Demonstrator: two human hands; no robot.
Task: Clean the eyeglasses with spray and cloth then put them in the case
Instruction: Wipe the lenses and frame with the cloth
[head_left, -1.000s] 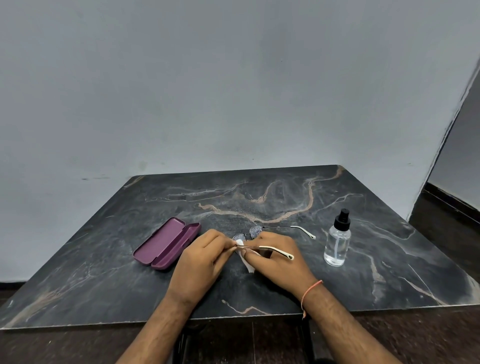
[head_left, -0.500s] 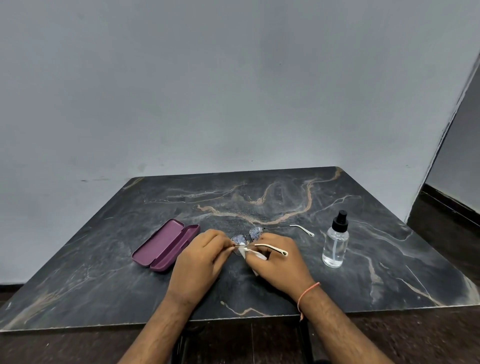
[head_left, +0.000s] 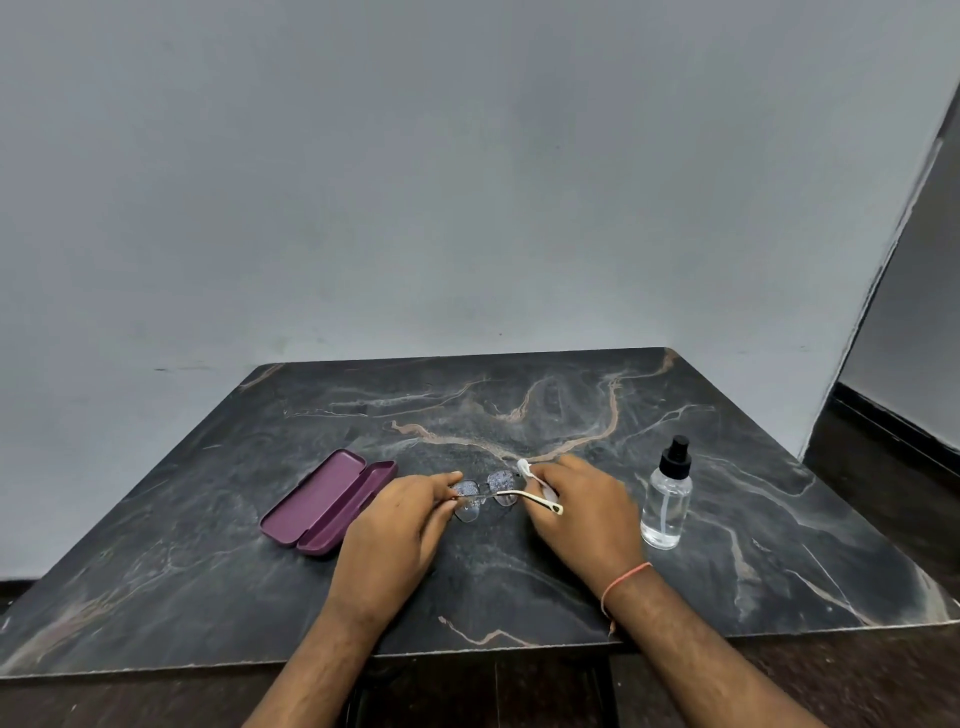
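A maroon case (head_left: 328, 503), white cloth (head_left: 525, 467), black-capped clear bottle (head_left: 667, 501) and dark tan-veined marble table (head_left: 519, 405).

Matt veined stone table (head_left: 545, 582); clear plastic bottle (head_left: 666, 512)

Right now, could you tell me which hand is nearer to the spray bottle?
Right. The right hand sits just left of the spray bottle; the left hand lies farther left, beside the open case.

A dark marbled surface (head_left: 519, 582) carries an open purple case (head_left: 327, 501) and, well to the right of the case, an upright clear spray bottle (head_left: 666, 501).
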